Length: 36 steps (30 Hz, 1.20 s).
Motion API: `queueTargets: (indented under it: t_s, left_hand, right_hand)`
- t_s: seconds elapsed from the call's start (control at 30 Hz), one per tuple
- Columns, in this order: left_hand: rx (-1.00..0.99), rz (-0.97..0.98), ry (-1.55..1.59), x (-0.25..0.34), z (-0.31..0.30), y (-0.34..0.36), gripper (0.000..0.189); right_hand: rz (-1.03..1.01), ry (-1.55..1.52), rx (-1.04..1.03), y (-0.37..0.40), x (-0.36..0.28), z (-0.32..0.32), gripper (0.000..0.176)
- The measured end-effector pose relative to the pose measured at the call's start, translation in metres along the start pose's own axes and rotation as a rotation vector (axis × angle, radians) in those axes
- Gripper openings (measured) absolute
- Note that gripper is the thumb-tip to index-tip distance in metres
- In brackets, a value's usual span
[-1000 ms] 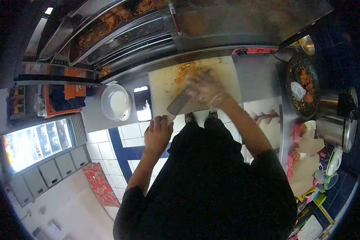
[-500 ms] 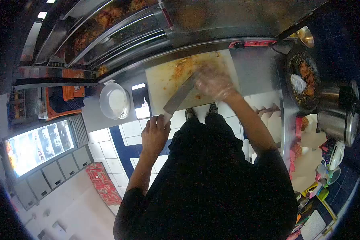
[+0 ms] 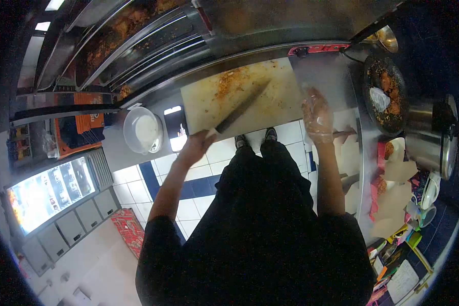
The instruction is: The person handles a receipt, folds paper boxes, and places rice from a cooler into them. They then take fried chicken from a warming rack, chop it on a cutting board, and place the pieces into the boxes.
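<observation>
The left hand (image 3: pixel 196 145) has its grip closed around the handle of a long dark kitchen knife (image 3: pixel 242 108); the blade slants across a stained white cutting board (image 3: pixel 204 104) on the steel table (image 3: pixel 326 76); the right hand (image 3: pixel 316 115), in a clear plastic glove, is spread open and empty at the board's right edge; orange crumbs (image 3: pixel 229 81) lie beyond the blade.

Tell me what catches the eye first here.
A long knife slants across the stained cutting board at the counter's middle, its handle gripped by the left hand. The right hand, in a clear glove, hovers open off the board's right edge; further right sits a dark pan of orange food.
</observation>
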<state>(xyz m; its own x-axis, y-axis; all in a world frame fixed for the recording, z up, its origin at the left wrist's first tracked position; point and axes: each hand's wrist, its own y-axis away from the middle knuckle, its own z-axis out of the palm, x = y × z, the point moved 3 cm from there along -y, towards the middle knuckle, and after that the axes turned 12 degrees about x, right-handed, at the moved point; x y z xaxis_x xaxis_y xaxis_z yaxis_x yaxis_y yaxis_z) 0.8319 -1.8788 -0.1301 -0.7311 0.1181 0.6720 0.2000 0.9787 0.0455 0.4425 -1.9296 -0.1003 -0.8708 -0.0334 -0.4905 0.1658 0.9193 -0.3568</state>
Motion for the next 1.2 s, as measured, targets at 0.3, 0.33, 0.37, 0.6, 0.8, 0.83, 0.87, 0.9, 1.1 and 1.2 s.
queueTargets:
  t_s: [0.3, 0.33, 0.37, 0.6, 0.8, 0.83, 0.87, 0.9, 1.1, 1.2]
  left_hand:
    - [0.025, 0.274, -0.252, 0.019, 0.013, -0.004, 0.035]
    - [-0.024, 0.189, -0.171, 0.029, 0.026, -0.002, 0.039]
    - [-0.04, 0.222, -0.13, 0.046, 0.036, -0.003, 0.039]
    - [0.137, 0.195, -0.226, 0.025, 0.03, -0.01, 0.033]
    - [0.087, 0.026, -0.231, 0.043, -0.003, -0.006, 0.032]
    - [0.123, 0.296, -0.279, 0.051, 0.01, -0.002, 0.035]
    - [-0.005, 0.153, -0.241, 0.048, 0.029, 0.0, 0.039]
    - [-0.002, 0.191, -0.205, 0.052, 0.047, 0.005, 0.038]
    - [0.076, 0.078, -0.28, 0.055, 0.048, -0.005, 0.035]
    - [0.16, 0.104, -0.276, 0.039, 0.023, -0.009, 0.03]
  right_hand:
    - [0.155, -0.324, 0.18, -0.005, -0.005, -0.015, 0.022]
    - [0.175, -0.373, 0.205, -0.006, 0.004, -0.007, 0.022]
    - [0.194, -0.424, 0.225, -0.008, 0.004, -0.005, 0.021]
    - [0.231, -0.328, 0.15, -0.01, -0.006, -0.012, 0.022]
    - [0.336, -0.314, 0.044, 0.002, 0.005, -0.001, 0.026]
    - [0.362, -0.345, 0.079, 0.004, 0.011, 0.004, 0.027]
    - [0.387, -0.378, 0.109, 0.002, 0.009, 0.005, 0.028]
    - [0.382, -0.384, 0.098, 0.001, 0.007, 0.004, 0.028]
    - [0.353, -0.411, 0.109, -0.006, 0.004, -0.006, 0.029]
    - [0.425, -0.444, 0.091, 0.002, 0.012, 0.002, 0.029]
